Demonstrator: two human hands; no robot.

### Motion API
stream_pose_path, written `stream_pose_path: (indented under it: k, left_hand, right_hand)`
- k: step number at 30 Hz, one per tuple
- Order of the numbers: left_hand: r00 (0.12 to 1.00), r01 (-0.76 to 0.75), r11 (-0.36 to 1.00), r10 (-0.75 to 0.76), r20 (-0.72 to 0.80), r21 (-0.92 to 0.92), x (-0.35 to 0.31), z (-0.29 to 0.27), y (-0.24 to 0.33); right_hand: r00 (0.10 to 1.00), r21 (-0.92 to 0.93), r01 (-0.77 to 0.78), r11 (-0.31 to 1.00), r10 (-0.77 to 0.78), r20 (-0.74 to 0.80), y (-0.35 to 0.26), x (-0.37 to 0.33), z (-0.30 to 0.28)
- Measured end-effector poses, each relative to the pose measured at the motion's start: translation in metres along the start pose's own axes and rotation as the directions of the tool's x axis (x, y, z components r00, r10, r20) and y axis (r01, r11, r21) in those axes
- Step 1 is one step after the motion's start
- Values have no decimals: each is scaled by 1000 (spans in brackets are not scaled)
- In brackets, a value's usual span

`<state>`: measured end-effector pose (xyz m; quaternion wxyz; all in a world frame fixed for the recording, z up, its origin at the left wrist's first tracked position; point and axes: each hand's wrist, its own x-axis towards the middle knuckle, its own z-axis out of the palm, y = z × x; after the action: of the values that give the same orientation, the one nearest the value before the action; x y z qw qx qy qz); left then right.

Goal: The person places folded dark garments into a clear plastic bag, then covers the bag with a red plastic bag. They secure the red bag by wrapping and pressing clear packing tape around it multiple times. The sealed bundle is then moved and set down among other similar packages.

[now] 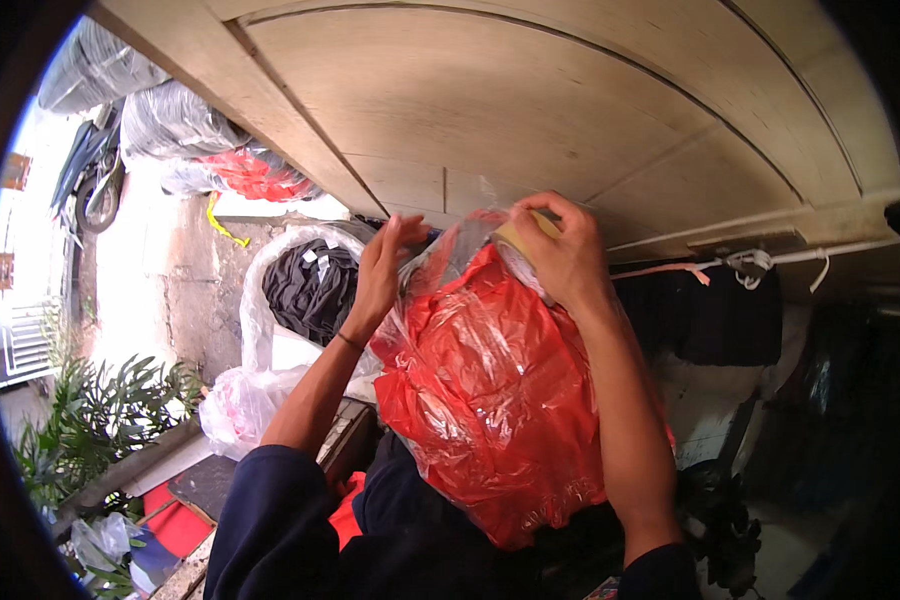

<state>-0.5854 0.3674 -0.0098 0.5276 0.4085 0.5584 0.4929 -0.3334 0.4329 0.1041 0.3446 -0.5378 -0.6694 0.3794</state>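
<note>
A bulky red plastic bundle (490,380) with a clear plastic layer over it stands close in front of me. My right hand (568,245) grips a roll of tape (518,245) against the bundle's upper right edge. The roll has a tan rim and a pale core. At the bundle's upper left, my left hand (388,262) is raised beside the clear plastic, its fingers stretched out and no object visible in them.
A wooden panel (570,110) rises just beyond the bundle. To the left stands a clear sack (260,270) of dark cloth (313,285). Wrapped bundles (180,120), a motorbike (95,175) and leafy plants (120,420) lie farther left. Dark cloth (725,320) hangs at the right.
</note>
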Motion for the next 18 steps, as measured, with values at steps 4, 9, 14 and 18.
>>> stream_pose_path:
  k: [4,9,14,18]
  left_hand:
    - [985,-172,962,163,59,213,43,49,47]
    - [988,-117,993,114,-104,-16,74,63,80]
    - [955,-41,997,20,-296,-65,92,4,76]
    - [947,308,937,-286,147,-162,66,32,55]
  right_hand:
    - [994,-72,-103,992,105,24,-4,18,13]
    - [990,-252,-80,964,106,91,-25,30,17]
    - [963,-241,-251,937,268,39,-34,34,-16]
    - [976,-170,-122,978,149,157,-35,37,-22]
